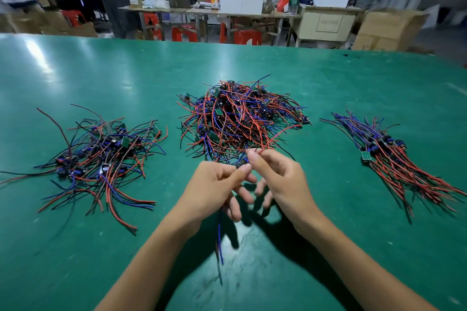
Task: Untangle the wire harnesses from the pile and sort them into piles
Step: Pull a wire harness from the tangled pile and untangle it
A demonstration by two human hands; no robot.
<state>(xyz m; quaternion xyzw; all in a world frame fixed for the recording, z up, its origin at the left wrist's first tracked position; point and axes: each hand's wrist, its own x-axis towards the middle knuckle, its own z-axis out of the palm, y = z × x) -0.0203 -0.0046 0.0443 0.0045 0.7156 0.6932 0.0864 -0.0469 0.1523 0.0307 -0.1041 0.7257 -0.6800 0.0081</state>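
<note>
Green worktable (75, 78): broad matted surface, glossy with overhead glare, bearing everything listed below.

Central tangled pile (240, 118): the largest heap, red, blue and black wires knotted together with small green circuit boards showing through; sits mid-table, just beyond the hands.

Left pile (101, 159): looser spread of harnesses, wires splaying outward in all directions, well apart from the central heap.

Right pile (389, 154): the neatest group, harnesses laid side by side with their boards bunched at the middle and red and black tails fanning toward the right edge.

Left hand (214, 184): raised over the table in front of the central heap, fingers curled round a harness; its blue and dark wires (220, 242) hang down below the palm.

Right hand (280, 177): just beside the left, thumb and forefinger pinching a red wire (280, 134) that runs up onto the near edge of the central heap; remaining fingers loosely bent.

Background: benches, red stools (246, 36), cardboard boxes (386, 30), several people standing, all blurred.
</note>
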